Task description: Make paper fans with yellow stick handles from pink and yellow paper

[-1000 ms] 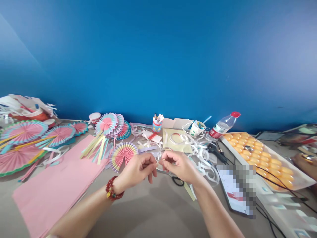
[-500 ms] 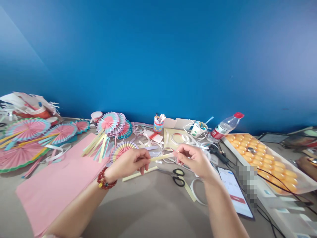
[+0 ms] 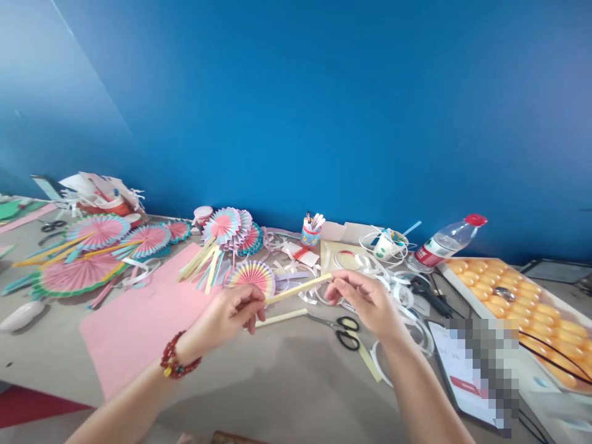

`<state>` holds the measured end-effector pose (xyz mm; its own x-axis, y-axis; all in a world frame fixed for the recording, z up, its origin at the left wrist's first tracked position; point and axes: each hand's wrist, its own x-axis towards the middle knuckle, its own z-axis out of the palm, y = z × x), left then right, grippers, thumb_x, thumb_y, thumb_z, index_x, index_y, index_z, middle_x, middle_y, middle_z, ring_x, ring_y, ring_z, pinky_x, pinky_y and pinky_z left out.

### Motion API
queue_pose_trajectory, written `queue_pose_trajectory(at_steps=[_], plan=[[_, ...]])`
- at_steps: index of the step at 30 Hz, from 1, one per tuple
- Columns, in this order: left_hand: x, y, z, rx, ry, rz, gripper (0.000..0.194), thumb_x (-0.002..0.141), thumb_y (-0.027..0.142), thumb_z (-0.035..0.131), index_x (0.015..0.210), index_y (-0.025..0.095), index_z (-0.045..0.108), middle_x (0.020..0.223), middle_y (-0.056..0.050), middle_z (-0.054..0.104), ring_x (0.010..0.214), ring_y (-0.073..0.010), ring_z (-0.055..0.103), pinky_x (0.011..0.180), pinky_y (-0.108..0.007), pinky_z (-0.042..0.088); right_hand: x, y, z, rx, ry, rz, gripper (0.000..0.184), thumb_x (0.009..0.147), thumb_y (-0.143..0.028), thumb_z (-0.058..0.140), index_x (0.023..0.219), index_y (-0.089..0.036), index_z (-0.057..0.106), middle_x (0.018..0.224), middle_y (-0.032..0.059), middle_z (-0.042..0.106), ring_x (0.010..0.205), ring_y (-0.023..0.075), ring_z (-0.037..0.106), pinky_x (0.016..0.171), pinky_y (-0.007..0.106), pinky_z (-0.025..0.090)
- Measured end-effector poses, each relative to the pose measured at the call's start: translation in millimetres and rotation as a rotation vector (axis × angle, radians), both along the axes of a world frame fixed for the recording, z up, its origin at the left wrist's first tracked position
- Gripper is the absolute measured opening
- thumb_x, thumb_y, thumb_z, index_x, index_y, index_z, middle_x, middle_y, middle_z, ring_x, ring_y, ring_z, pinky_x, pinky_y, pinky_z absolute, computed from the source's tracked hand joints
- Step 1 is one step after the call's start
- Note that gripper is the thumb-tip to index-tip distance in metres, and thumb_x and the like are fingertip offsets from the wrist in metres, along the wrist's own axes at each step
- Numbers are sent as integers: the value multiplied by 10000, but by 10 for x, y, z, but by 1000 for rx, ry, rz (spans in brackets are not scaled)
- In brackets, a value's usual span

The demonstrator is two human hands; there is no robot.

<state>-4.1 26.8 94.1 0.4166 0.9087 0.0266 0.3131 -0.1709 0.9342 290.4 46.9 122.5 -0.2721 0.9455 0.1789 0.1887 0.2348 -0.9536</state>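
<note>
A pale yellow paper strip (image 3: 298,288) is stretched between my two hands above the table. My left hand (image 3: 238,308), with a red bead bracelet on its wrist, pinches one end. The other end sits between the thumb and fingers of my right hand (image 3: 363,302). Just below lie black-handled scissors (image 3: 345,330), their blades by another yellow strip (image 3: 287,317) on the tabletop. Behind my left hand is a small pleated paper fan (image 3: 252,275) in yellow, pink and purple. White strip coils (image 3: 411,308) lie beyond my right hand.
Pink paper sheets (image 3: 152,327) and several pleated fans (image 3: 148,240) spread to the left. At the right are a tilted water bottle (image 3: 448,243), a phone (image 3: 456,370), black cables and a tray of orange domes (image 3: 522,302). A pen cup (image 3: 311,234) stands near the blue wall.
My hands have moved apart, and a longer stretch of the yellow strip shows between them. The view has turned left, so the table's things appear farther right.
</note>
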Motion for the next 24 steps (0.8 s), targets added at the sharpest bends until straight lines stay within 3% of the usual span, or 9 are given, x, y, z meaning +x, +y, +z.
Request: queue_pose_trajectory(at_steps=[2, 4, 7, 10, 13, 17, 21, 24], plan=[[10, -159, -161, -47, -79, 61, 266, 980, 415, 507, 887, 172, 563, 810, -41, 713, 559, -110, 658, 538, -207, 492, -49, -14, -50, -42, 43, 54, 378, 917, -486, 612, 1180, -215, 603, 854, 46, 704, 782, 188, 678, 722, 313, 559], [36, -302, -304, -111, -155, 90, 288, 979, 445, 509, 905, 169, 549, 815, -49, 717, 544, -108, 650, 532, -209, 494, -135, -29, -130, -95, 60, 104, 445, 875, -455, 682, 1236, -220, 568, 896, 43, 701, 806, 179, 673, 751, 313, 547], [97, -458, -452, -203, -228, 112, 306, 971, 466, 523, 901, 168, 540, 796, -51, 728, 531, -114, 655, 534, -216, 502, -326, -82, -282, -204, 113, 188, 380, 792, -460, 765, 1040, -197, 645, 872, 37, 688, 763, 157, 652, 742, 300, 535], [198, -557, -553, -264, -294, 99, 311, 969, 469, 529, 910, 164, 547, 829, -62, 737, 527, -112, 661, 548, -226, 518, -498, -181, -418, -323, 206, 215, 382, 781, -513, 753, 962, -183, 685, 808, 30, 675, 713, 146, 630, 712, 297, 531], [330, -649, -662, -343, -346, 31, 317, 945, 485, 559, 915, 171, 525, 848, -68, 734, 547, -127, 679, 550, -235, 528, -545, -294, -525, -364, 216, 156, 390, 811, -558, 702, 881, -174, 709, 729, 21, 642, 671, 138, 598, 660, 276, 508], [441, -771, -792, -426, -327, -59, 309, 917, 485, 582, 941, 191, 487, 754, -32, 714, 507, -136, 666, 512, -231, 513, -423, -368, -667, -373, 203, -28, 416, 788, -583, 709, 840, -171, 715, 725, 22, 624, 656, 138, 560, 649, 272, 489], [312, -721, -813, -338, -121, -122, 223, 937, 399, 541, 916, 177, 553, 768, -21, 709, 547, -123, 683, 533, -198, 484, -277, -359, -812, -397, 277, -173, 405, 775, -590, 711, 798, -186, 684, 792, 20, 620, 715, 148, 563, 689, 277, 503], [29, -456, -766, -107, 44, -37, 212, 964, 355, 488, 890, 178, 581, 783, -13, 701, 596, -117, 684, 588, -202, 497, -234, -366, -918, -476, 234, -106, 436, 780, -631, 669, 804, -196, 648, 801, 24, 645, 729, 168, 597, 667, 289, 511]])
